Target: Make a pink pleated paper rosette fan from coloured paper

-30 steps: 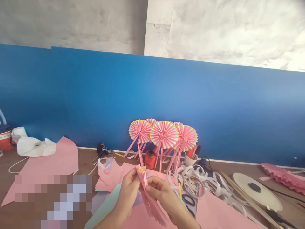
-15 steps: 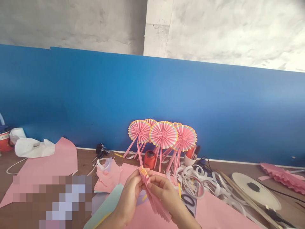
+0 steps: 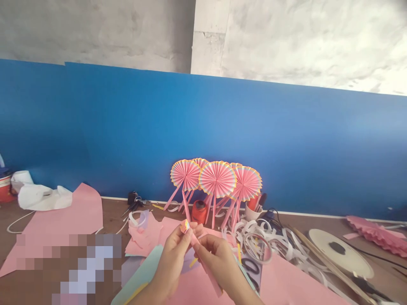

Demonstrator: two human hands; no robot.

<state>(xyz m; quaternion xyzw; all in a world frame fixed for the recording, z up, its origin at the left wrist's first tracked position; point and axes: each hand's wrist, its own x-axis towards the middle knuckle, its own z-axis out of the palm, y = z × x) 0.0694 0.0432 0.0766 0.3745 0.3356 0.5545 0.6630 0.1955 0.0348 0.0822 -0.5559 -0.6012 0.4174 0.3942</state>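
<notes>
A pleated pink paper strip [image 3: 205, 266] with a yellow edge is pressed into a tight stack between both hands, low in the middle of the view. My left hand [image 3: 173, 260] pinches its upper end with thumb and fingers. My right hand [image 3: 219, 260] grips it just below, fingers closed round the folds. The strip's lower end hangs down past my right palm. Behind the hands, several finished round pink paper fans [image 3: 218, 180] on sticks lean against the blue wall board [image 3: 127, 127].
Pink paper sheets [image 3: 76, 212] and a pale green sheet [image 3: 143, 275] lie on the brown table. White paper strips [image 3: 273, 241] curl at the right, beside a flat tape reel [image 3: 340, 252]. An orange-red spool [image 3: 199, 212] and a cup [image 3: 252, 212] stand by the fans. White crumpled plastic [image 3: 41, 197] lies far left.
The pleats were fanned apart a second ago; both hands have squeezed them together into a narrow stack. The hands stay in the same place.
</notes>
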